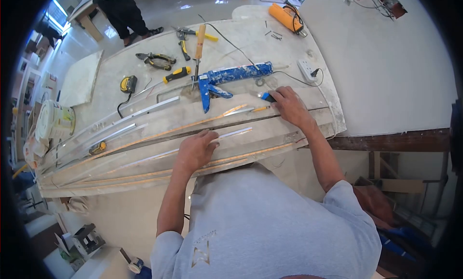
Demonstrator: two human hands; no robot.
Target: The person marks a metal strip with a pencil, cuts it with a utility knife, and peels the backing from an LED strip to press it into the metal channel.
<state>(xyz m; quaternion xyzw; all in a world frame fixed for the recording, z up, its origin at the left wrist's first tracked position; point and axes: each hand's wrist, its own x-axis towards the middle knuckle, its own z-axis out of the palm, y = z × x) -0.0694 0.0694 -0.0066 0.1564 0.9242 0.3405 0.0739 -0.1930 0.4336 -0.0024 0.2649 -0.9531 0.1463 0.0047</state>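
My left hand [197,149] is closed around a thin pale strip [236,131] lying along the near part of the worktable. Its fingertips press together over the strip, partly hiding it. To the right, my right hand [291,107] grips a small blue and black tool [266,96] that looks like a utility knife, its front end pointing left. Just left of that tool lies a pencil [260,108]. A long orange-yellow LED strip [188,123] runs beyond my left hand, and another similar strip [231,157] runs on the near side.
Beyond my hands lies a blue caulking gun [236,74]. Pliers [156,60], a screwdriver [177,75], a tape measure [128,84] and an orange heat gun [285,18] are spread around. A power strip [307,71] sits right; a bucket [55,120] stands left. A person [123,13] stands behind the table.
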